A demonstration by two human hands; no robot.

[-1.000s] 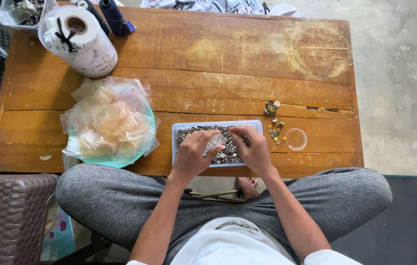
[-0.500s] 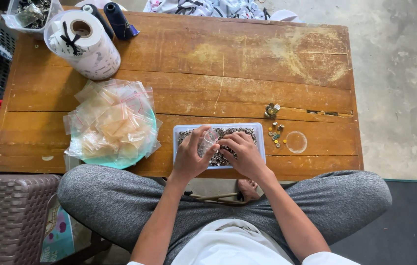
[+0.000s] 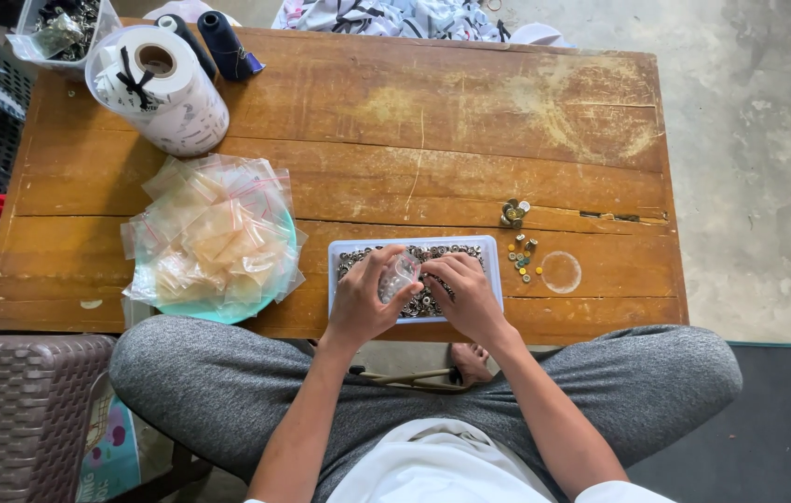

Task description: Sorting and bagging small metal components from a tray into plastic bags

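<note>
left hand (image 3: 364, 300): we are pinching a small clear plastic bag (image 3: 399, 277) between thumb and fingers, closed around it, over the tray
right hand (image 3: 466, 296): we are curling the fingers down at the bag's mouth and into the tray; whether they are pinching a piece, we cannot tell
small clear plastic bag: sitting between both hands, just above the tray's middle; we are judging it light, limp and slippery, so best taken by the open rim with fingertips
tray (image 3: 498, 279): shallow pale rectangular tray at the near edge of the surface (image 3: 432, 130), holding a layer of small metal rings (image 3: 451, 251); pieces looking tiny, hard, likely to roll
teal bowl (image 3: 228, 312): left of the tray, heaped with empty clear zip bags (image 3: 209, 233)
loose pieces (image 3: 520, 261): a few scattered just right of the tray, beside a clear round lid (image 3: 561, 271)
far left corner: white paper roll (image 3: 161, 88), dark thread spools (image 3: 223, 42), clear tub of metal parts (image 3: 60, 23)
</note>
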